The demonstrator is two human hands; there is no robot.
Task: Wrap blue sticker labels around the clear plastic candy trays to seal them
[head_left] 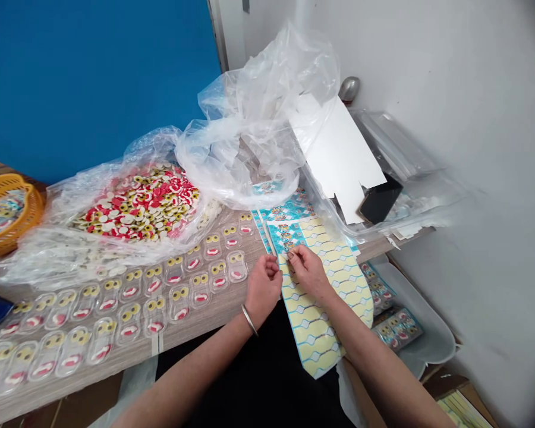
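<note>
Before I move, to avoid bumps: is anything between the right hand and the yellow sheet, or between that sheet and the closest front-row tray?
Nothing visible separates the right hand from the yellow sheet. The left hand stands between that sheet and the tray.

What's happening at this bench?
Both hands, left and right, are at the top of a mostly yellow sticker sheet hanging off the table edge. To the left, small clear trays hold yellow and red pieces; a plastic bag of loose pieces lies behind.
</note>
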